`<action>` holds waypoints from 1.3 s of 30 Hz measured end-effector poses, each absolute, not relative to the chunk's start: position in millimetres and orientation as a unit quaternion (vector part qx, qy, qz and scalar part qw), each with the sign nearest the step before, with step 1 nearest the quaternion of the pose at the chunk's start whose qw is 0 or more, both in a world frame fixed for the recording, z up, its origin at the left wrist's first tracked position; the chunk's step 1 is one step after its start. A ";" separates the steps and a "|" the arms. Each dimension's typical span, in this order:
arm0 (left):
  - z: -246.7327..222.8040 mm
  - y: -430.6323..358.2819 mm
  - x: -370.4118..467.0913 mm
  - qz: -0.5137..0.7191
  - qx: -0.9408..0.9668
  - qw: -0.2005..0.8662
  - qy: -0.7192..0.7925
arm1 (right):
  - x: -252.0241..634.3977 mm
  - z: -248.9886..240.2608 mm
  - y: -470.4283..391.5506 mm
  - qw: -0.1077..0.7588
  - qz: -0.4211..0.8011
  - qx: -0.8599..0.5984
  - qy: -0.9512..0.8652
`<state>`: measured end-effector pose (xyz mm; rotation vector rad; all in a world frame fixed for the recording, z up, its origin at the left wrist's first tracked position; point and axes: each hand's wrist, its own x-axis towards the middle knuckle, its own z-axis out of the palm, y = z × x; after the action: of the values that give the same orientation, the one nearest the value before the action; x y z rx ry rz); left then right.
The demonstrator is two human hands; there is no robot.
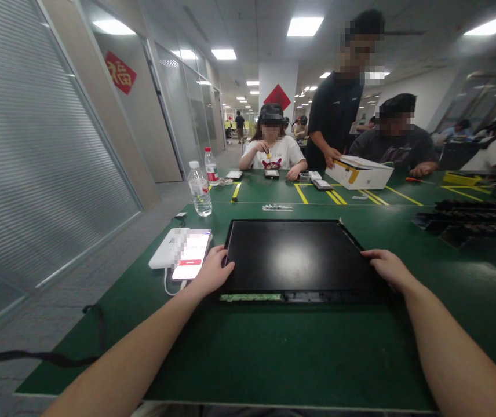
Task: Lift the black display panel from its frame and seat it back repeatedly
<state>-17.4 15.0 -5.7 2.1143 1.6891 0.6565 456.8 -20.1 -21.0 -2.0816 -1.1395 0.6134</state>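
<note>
A black display panel lies on the green table in front of me, with a green circuit strip along its near edge at the left. My left hand holds the panel's left edge, the thumb on top and the other fingers partly hidden by the hand. On the right side, my right hand grips the opposite edge, its thumb reaching over the frame and its lower fingers mostly out of sight. Beside my left hand lie a lit phone and a white box-like device with a white cable.
Two bottles, one clear and one red-capped, stand at the back left. A person across the table handles small parts; another person's hand touches a white box. Dark strips are piled at the right.
</note>
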 end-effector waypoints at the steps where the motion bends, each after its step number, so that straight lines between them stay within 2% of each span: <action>1: -5.6 15.0 -17.4 0.232 0.747 0.176 0.598 | 456.4 -20.7 -20.2 0.338 0.234 -0.799 -0.439; 39: 1.7 15.6 -29.5 0.210 0.754 0.196 0.590 | 464.3 -28.4 -17.5 0.323 0.199 -0.808 -0.452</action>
<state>-29.5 15.6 1.7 2.1124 1.6536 0.5868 464.3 -17.5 -28.4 -2.1205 -1.1854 0.5223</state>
